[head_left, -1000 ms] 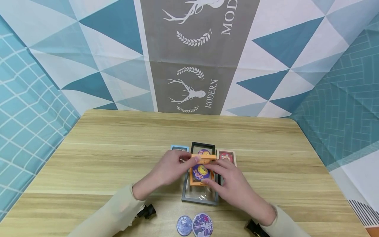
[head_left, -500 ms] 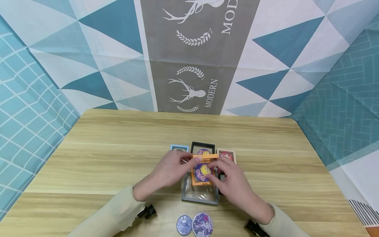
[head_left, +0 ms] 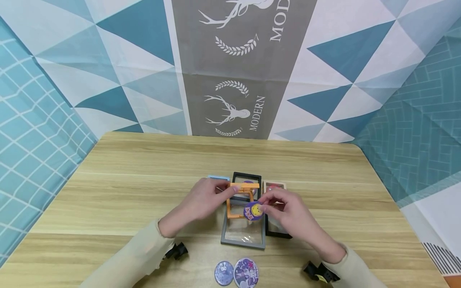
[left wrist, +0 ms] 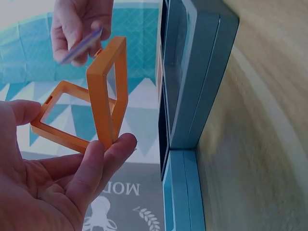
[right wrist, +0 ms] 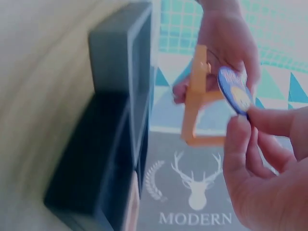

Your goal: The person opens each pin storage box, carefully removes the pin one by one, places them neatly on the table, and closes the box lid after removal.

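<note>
My left hand (head_left: pixel 207 199) holds an orange hinged display frame (head_left: pixel 248 186) at one edge, above the other frames. Its two halves are spread apart at an angle, as the left wrist view shows. Between thumb and fingers of my right hand (head_left: pixel 294 212) is a round purple button badge (head_left: pixel 251 212) with a yellow character on it, pinched by its edge. In the right wrist view the badge (right wrist: pixel 233 91) is tilted and apart from the orange frame (right wrist: pixel 195 91).
Beneath the hands lie a grey frame (head_left: pixel 243 245) and a black frame (head_left: pixel 247 175). A light-blue frame (head_left: pixel 218 177), a beige frame (head_left: pixel 275 183) and another black frame (head_left: pixel 279 235) lie beside them. Two purple badges, one small (head_left: pixel 224 273), one larger (head_left: pixel 246 273), rest on the wooden table (head_left: pixel 162 160) near me.
The purple badge has come out of the orange frame in my right hand, moving right and tilting. My left hand and the frame have shifted slightly left.
</note>
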### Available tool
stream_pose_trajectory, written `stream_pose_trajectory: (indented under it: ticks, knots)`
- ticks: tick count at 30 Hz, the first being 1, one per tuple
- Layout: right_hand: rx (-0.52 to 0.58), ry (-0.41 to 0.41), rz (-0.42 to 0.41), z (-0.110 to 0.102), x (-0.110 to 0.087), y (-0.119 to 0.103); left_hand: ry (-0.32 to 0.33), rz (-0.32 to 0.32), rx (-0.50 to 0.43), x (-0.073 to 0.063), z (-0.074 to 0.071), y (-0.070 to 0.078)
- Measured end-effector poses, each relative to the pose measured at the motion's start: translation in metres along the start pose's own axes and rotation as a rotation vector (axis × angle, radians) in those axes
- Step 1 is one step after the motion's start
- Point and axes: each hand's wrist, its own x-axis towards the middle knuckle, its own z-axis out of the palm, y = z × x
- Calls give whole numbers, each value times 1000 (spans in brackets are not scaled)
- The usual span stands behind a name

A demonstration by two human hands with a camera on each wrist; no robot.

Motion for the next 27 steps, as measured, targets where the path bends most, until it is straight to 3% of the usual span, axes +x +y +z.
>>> stream_pose_trajectory:
  ticks: [4, 11, 14, 20, 27]
  knots:
    - [-112, -142, -47, -9, 1, 1, 14, -22, -1, 2, -4, -3]
    - [-242, -528, -86, -13, -3, 1, 8, -39, -7, 2, -6, -4]
    - [-331, -641, -89, -8, -6, 1, 9, -40, -6, 2, -6, -4]
    - [-527, -664, -86, 7, -12, -3, 5, -38, 6, 2, -5, -5]
    - [-602, -655, -62, 14, -15, -4, -25, -4, 10, 2, -5, -4]
